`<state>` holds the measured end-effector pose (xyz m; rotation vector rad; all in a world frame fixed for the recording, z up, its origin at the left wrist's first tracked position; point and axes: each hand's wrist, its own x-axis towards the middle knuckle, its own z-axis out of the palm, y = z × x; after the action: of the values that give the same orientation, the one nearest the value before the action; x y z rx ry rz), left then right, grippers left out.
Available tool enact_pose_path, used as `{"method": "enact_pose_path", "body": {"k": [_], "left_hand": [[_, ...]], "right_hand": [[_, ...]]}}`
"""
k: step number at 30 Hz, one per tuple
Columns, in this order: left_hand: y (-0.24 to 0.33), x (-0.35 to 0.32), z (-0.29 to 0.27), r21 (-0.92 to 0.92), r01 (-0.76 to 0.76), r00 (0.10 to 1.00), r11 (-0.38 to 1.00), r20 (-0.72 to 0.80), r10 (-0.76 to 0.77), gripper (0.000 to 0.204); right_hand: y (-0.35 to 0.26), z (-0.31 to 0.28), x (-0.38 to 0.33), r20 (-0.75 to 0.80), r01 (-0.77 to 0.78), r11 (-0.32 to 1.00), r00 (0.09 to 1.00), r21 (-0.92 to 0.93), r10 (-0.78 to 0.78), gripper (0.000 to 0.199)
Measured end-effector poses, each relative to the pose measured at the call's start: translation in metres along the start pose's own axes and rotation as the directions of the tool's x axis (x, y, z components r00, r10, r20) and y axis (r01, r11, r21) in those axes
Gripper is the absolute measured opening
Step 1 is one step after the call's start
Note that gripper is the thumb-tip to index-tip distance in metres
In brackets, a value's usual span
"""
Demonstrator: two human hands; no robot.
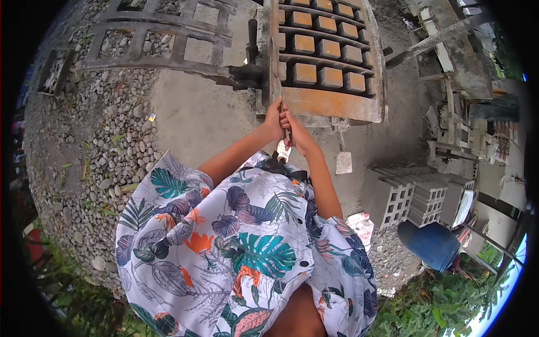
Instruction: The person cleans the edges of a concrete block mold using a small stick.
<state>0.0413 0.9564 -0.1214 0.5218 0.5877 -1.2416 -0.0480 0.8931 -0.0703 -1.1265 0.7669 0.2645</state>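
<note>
Close together in front of my body, both hands meet at the near left corner of a block-moulding machine. My left hand (273, 122) is closed, and my right hand (298, 133) is curled beside it. Between them is a narrow, dark, bar-like piece (288, 135), mostly covered by the fingers, so its kind is unclear. Just beyond stands the metal mould frame (331, 104), with a broad rust-orange near plate. Inside it, several rows of rectangular orange-and-grey pads (306, 74) sit between dark slats.
An open metal grid (140, 60) extends left of the machine, above gravel (120, 140). A dark upright lever (252, 39) stands beside the mould. Grey hollow blocks (396, 202) and a blue drum (429, 245) are at the right, near wooden beams (435, 42).
</note>
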Motion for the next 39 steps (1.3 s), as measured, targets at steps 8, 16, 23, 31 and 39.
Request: {"method": "enact_pose_path", "body": {"k": [8,16,23,31,39], "left_hand": [[0.043,0.038,0.016,-0.013,0.004,0.992,1.0,0.124,-0.002,0.042],[-0.034,-0.017,-0.005,-0.111,0.078,0.964,0.991,0.26,-0.047,0.043],[-0.01,0.02,-0.007,0.003,0.013,0.988,1.0,0.153,-0.014,0.041],[0.0,0.013,-0.027,0.058,-0.079,0.997,0.995,0.021,0.078,0.041],[-0.022,0.064,-0.016,0.191,-0.242,0.951,0.951,-0.145,0.272,0.04]], "right_hand": [[-0.023,0.012,0.037,-0.168,0.273,0.958,0.944,-0.086,-0.284,0.044],[0.003,-0.005,-0.038,-0.038,0.078,0.992,0.996,-0.103,-0.082,0.039],[0.02,-0.001,0.015,-0.15,0.034,0.99,0.987,-0.139,-0.055,0.042],[0.031,0.014,0.026,-0.1,0.104,0.989,0.988,-0.103,-0.115,0.04],[0.037,-0.005,0.041,-0.296,0.164,0.975,0.934,-0.149,-0.202,0.049]]}}
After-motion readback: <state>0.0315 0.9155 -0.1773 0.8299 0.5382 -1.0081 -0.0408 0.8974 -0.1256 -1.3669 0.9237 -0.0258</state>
